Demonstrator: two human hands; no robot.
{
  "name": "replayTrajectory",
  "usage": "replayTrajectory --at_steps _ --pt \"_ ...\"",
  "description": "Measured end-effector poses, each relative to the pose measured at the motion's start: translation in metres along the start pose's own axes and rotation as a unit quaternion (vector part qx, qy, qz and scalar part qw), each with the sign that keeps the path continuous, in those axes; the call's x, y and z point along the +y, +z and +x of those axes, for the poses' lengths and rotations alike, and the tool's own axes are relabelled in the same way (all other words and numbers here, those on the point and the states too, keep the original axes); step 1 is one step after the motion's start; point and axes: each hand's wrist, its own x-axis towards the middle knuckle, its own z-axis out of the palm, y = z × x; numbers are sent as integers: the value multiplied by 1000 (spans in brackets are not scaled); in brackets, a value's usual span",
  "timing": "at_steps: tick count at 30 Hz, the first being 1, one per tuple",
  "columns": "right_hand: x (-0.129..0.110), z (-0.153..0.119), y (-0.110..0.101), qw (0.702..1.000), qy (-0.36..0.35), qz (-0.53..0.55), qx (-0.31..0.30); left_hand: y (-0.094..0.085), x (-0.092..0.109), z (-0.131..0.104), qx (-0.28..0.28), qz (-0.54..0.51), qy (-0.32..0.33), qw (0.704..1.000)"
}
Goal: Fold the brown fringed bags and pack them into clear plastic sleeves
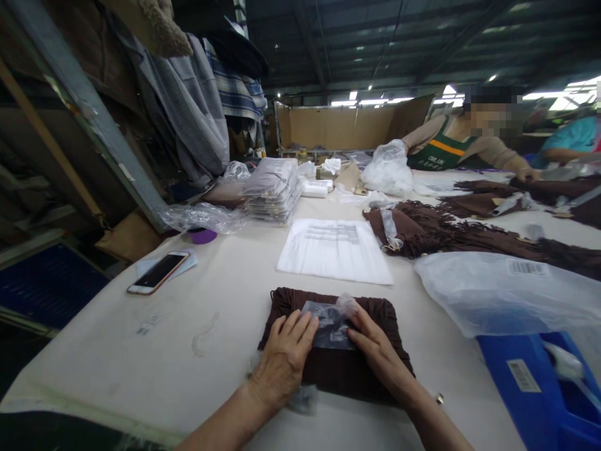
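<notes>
A folded dark brown fabric bundle (342, 369) with gathered strands along its far edge lies on the table in front of me. On top of it rests a small transparent plastic bag (328, 335). My left hand (288, 351) lies flat over the left part of the bundle, fingers stretched out, fingertips at the bag's edge. With thumb and fingers, my right hand (373, 338) pinches the right end of the bag, which is crumpled there. More plastic pokes out beneath my left wrist.
Beyond the bundle lies a white printed plastic bag (335, 250). A phone (158, 273) is at left, near stacked packaged goods (272, 188). Brown fringed fabric (422, 228), a large plastic bag (507, 288) and a blue box (526, 388) occupy the right. A co-worker (446, 147) stands across.
</notes>
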Motion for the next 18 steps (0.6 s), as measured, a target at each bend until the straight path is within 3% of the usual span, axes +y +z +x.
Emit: replayTrajectory --at_steps 2,4,5,7,10,13,18 --pt "0 -3 2 991 -17 -33 128 7 -2 -3 -43 38 28 998" --pt "-2 -5 7 958 -99 -162 213 7 -2 -5 -61 46 25 997" --pt "-3 -6 10 935 -156 -241 210 4 -3 -6 -65 41 21 997" --pt "-6 -7 16 884 -245 -375 138 -5 -6 -2 -61 18 21 998" --pt "-9 -4 16 841 -260 -473 31 -17 -21 15 -34 -16 16 999" --pt "-15 11 -2 854 -232 -466 24 -12 -51 44 8 -21 -14 1000" --pt "-35 47 -44 916 -132 -336 177 30 -109 86 44 -63 -9 997"
